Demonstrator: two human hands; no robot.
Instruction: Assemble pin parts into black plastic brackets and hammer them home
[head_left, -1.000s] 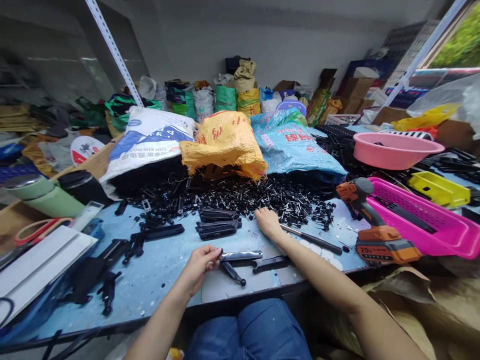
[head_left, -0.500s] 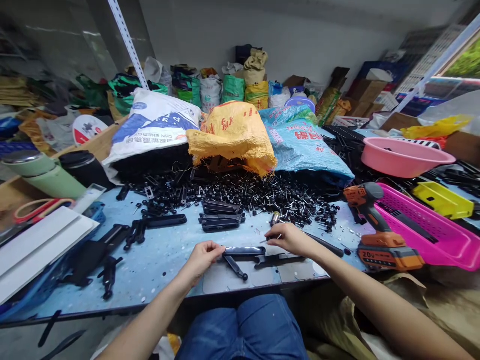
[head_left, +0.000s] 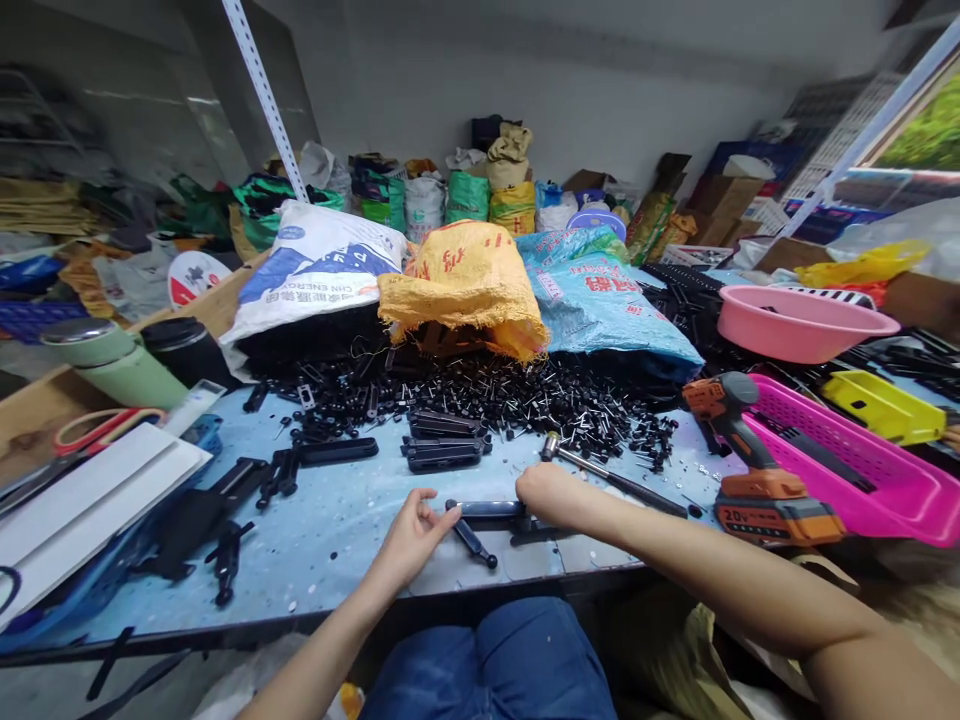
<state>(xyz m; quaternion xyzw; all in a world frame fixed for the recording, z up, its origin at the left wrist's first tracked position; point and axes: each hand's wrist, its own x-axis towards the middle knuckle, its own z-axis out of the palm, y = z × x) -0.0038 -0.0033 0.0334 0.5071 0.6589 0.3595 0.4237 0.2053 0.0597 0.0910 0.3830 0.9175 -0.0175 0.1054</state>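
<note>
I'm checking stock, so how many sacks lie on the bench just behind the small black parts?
3: a white sack on the left, an orange sack in the middle and a blue sack on the right. More could be hidden behind them.

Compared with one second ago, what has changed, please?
The right hand left the pile of small black parts and came nearer the body, to the right end of the black bar, uncovering the hammer head. Its grip is hidden. The left hand stayed at the bar's left end.
</note>
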